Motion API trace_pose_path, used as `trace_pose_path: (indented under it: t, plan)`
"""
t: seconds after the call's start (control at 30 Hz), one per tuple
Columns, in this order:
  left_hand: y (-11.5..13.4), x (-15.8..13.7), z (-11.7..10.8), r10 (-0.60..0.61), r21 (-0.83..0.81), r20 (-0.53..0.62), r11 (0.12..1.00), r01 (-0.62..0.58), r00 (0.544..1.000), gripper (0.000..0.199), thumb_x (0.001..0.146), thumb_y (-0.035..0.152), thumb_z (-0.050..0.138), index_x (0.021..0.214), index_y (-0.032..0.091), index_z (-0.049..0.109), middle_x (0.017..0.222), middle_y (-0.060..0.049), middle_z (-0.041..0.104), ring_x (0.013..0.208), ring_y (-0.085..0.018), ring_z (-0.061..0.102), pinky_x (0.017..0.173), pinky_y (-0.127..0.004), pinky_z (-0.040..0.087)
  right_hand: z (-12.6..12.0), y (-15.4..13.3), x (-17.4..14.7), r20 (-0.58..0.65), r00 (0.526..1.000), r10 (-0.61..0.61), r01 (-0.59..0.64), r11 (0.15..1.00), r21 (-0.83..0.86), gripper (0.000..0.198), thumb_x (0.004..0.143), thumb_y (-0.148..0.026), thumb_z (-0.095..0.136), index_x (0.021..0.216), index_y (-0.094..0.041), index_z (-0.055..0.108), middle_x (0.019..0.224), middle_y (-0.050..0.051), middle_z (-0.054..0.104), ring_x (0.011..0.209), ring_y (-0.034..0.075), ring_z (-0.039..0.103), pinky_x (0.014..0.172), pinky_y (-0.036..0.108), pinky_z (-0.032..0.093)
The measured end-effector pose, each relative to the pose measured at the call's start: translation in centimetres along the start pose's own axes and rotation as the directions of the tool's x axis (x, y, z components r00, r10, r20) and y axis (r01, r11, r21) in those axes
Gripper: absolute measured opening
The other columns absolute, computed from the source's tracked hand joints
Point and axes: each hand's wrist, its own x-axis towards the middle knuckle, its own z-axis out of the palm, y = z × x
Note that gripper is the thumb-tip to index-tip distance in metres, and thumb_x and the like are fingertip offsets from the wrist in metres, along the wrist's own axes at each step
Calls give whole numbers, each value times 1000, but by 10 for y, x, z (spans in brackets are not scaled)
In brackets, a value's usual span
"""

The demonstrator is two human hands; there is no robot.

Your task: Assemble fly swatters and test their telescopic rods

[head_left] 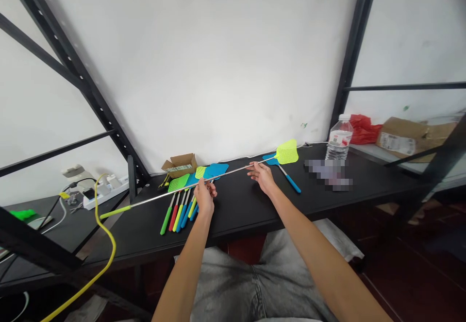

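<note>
Between my two hands a yellow-green fly swatter is held level, its long metal shaft drawn out and its handle pointing left. My left hand is closed on the middle of the shaft. My right hand pinches the shaft near the swatter's head. Under my left hand lie several short fly swatters side by side, with green, red, yellow and blue handles toward me. A blue fly swatter lies on the black shelf by my right hand, its head partly hidden behind the yellow-green one.
A small open cardboard box stands by the wall. On the right are a water bottle, a blurred patch, a red bag and a brown parcel. A yellow cable and a power strip are at left, beside black metal posts.
</note>
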Motion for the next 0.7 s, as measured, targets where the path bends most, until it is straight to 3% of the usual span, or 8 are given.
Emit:
trace_pose_path:
  t: [0.2,0.7]
  plan:
    - [-1,-1,0,7,-2,19,1000,-7,1000,36,79,53,61,79,20,48,49,5,51,37,-8,41,36,-19,30,2,4,-2,129,991,24,1,981,-194,34,76,-51,70,88,-19,74,90,9,75,64,14,63,53,24,42]
    - [2,-4,1,-6,15,15,1000,6,1000,35,81,53,56,79,20,47,48,6,51,35,-8,40,36,-19,29,3,3,-3,161,986,32,9,969,-248,39,72,-55,71,86,-18,76,81,8,74,62,13,60,54,25,40]
